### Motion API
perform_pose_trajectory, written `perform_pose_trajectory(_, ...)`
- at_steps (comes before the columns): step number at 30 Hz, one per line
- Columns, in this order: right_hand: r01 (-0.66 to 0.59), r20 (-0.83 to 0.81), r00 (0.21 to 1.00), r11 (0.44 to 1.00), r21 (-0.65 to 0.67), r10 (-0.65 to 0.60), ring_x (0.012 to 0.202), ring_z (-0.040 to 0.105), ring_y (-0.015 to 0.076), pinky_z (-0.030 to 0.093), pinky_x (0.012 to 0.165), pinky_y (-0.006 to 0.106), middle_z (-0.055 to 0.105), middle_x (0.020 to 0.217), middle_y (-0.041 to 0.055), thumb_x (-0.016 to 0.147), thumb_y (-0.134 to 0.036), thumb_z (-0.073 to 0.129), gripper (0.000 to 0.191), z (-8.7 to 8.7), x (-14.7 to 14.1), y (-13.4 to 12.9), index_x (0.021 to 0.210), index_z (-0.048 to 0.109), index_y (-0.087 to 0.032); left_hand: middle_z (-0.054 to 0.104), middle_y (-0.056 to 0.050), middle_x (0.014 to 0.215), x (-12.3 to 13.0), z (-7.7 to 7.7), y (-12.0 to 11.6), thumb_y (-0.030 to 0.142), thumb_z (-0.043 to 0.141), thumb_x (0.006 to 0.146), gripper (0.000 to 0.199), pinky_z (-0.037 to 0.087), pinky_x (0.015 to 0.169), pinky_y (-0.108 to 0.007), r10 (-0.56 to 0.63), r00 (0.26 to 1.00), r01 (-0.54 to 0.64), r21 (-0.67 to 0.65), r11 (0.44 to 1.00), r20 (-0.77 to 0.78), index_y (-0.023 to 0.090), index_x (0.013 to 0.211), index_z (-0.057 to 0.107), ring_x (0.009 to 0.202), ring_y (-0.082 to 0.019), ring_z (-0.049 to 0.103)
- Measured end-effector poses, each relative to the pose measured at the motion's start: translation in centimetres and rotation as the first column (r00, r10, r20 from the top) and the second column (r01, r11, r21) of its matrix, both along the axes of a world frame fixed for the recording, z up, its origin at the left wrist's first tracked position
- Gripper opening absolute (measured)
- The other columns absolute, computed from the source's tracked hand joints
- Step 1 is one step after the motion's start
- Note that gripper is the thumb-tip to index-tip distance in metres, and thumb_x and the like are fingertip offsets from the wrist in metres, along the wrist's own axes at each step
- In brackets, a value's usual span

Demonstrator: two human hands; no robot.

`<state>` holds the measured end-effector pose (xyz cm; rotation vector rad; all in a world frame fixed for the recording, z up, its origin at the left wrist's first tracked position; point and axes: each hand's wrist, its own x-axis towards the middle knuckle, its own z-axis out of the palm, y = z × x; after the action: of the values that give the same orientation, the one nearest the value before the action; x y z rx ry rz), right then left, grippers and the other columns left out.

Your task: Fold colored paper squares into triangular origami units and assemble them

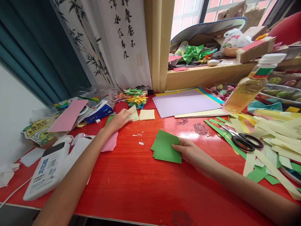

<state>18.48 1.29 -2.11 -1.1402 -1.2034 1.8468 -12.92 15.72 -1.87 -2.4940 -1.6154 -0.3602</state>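
Note:
My right hand (pixel 184 149) pinches the right edge of several green paper squares (pixel 166 146), fanned a little above the red table. Farther back on the left, my left hand (pixel 119 120) has its fingertips on a pale yellow paper piece (pixel 134 113), which is partly lifted; the grip is partly hidden. A stack of cream squares (pixel 147 115) lies just right of it. Pink paper squares (pixel 110 142) lie under and beside my left wrist, and a bit of green paper shows by that hand. Small white scraps (pixel 141 143) lie between the hands.
Behind are a folded paper pile (pixel 136 99) and large lilac sheets (pixel 187 102). To the right stand a bottle (pixel 250 86), black-handled scissors (pixel 243 141) and many paper strips (pixel 279 131). A white device (pixel 47 172) and a blue packet (pixel 98 112) lie left on the red table (pixel 131 188).

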Motion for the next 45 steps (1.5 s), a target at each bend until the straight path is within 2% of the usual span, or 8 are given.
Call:
perform_pose_trajectory(9, 0.011, -0.036, 0.999, 1.000, -0.006, -0.011, 0.090, 0.061, 0.0212, 0.047, 0.082, 0.035, 0.064, 0.101, 0.0067, 0.079, -0.027, 0.052, 0.028, 0.0, -0.1, 0.0, 0.105, 0.059, -0.020, 0.054, -0.003, 0.101, -0.2, 0.0, -0.1, 0.038, 0.029, 0.088, 0.033, 0.041, 0.076, -0.025, 0.017, 0.999, -0.015, 0.041, 0.999, -0.043, 0.024, 0.098, 0.058, 0.085, -0.015, 0.057)
perform_pose_trajectory(18, 0.009, -0.002, 1.000, 1.000, -0.004, -0.009, 0.091, 0.060, 0.0194, 0.046, 0.084, 0.034, 0.064, 0.102, 0.0044, 0.081, -0.026, 0.050, 0.027, 0.2, -0.1, 0.1, 0.106, 0.058, -0.022, 0.056, -0.007, 0.093, 0.9, 0.0, -0.6, 0.032, 0.035, 0.086, 0.023, 0.041, 0.073, -0.028, 0.118, 0.992, -0.112, 0.115, 0.987, -0.041, 0.018, 0.086, 0.053, 0.082, -0.020, 0.058)
perform_pose_trajectory(23, -0.003, 0.008, 1.000, 1.000, -0.001, 0.003, 0.090, 0.060, 0.0189, 0.046, 0.083, 0.033, 0.064, 0.102, 0.0040, 0.082, -0.026, 0.048, 0.026, 0.3, -0.1, 0.0, 0.106, 0.057, -0.022, 0.057, -0.008, 0.098, 1.1, 0.1, -1.1, 0.024, 0.033, 0.086, 0.023, 0.042, 0.069, -0.028, 0.151, 0.988, -0.148, 0.135, 0.980, -0.014, 0.018, 0.105, 0.046, 0.082, -0.020, 0.058)
perform_pose_trajectory(27, -0.015, 0.002, 1.000, 1.000, 0.007, 0.015, 0.090, 0.060, 0.0185, 0.046, 0.082, 0.032, 0.064, 0.101, 0.0038, 0.082, -0.026, 0.048, 0.026, 0.3, -0.1, 0.0, 0.105, 0.057, -0.022, 0.052, -0.004, 0.117, 0.9, 0.2, -1.4, 0.011, 0.027, 0.084, 0.040, 0.041, 0.068, -0.028, 0.108, 0.994, -0.104, 0.116, 0.988, -0.030, 0.027, 0.118, 0.039, 0.083, -0.018, 0.059)
perform_pose_trajectory(29, -0.021, 0.008, 1.000, 1.000, 0.006, 0.021, 0.088, 0.060, 0.0180, 0.046, 0.081, 0.031, 0.064, 0.101, 0.0034, 0.082, -0.027, 0.047, 0.025, 0.2, -0.1, 0.0, 0.104, 0.058, -0.022, 0.048, -0.001, 0.121, 0.8, 0.4, -1.4, 0.014, 0.028, 0.085, 0.037, 0.042, 0.071, -0.027, 0.065, 0.996, -0.060, 0.081, 0.995, -0.062, 0.030, 0.114, 0.045, 0.088, -0.018, 0.058)
perform_pose_trajectory(31, -0.022, 0.014, 1.000, 1.000, 0.008, 0.022, 0.087, 0.060, 0.0176, 0.046, 0.081, 0.032, 0.064, 0.101, 0.0035, 0.082, -0.027, 0.047, 0.025, 0.2, -0.1, 0.0, 0.104, 0.058, -0.022, 0.048, -0.001, 0.120, 0.8, 0.6, -1.3, 0.029, 0.033, 0.087, 0.029, 0.043, 0.070, -0.027, 0.060, 0.994, -0.056, 0.049, 0.997, -0.093, 0.030, 0.111, 0.049, 0.092, -0.019, 0.057)
perform_pose_trajectory(35, -0.013, 0.029, 1.000, 1.000, 0.017, 0.012, 0.086, 0.060, 0.0180, 0.046, 0.080, 0.032, 0.063, 0.100, 0.0046, 0.081, -0.028, 0.048, 0.026, 0.3, -0.1, 0.0, 0.104, 0.058, -0.020, 0.049, -0.002, 0.114, 0.9, 0.7, -1.2, 0.048, 0.037, 0.083, 0.038, 0.044, 0.067, -0.028, 0.100, 0.986, -0.097, 0.029, 0.995, -0.136, 0.029, 0.114, 0.048, 0.091, -0.022, 0.057)
perform_pose_trajectory(45, 0.019, 0.051, 0.998, 1.000, 0.014, -0.020, 0.079, 0.061, 0.0169, 0.047, 0.068, 0.026, 0.065, 0.089, 0.0041, 0.079, -0.028, 0.051, 0.016, 0.7, -0.1, -0.2, 0.088, 0.060, -0.019, 0.053, -0.003, 0.108, 0.5, 0.4, -1.0, 0.044, 0.036, 0.085, 0.036, 0.042, 0.067, -0.027, 0.095, 0.987, -0.091, 0.041, 0.995, -0.127, 0.029, 0.115, 0.049, 0.090, -0.021, 0.058)
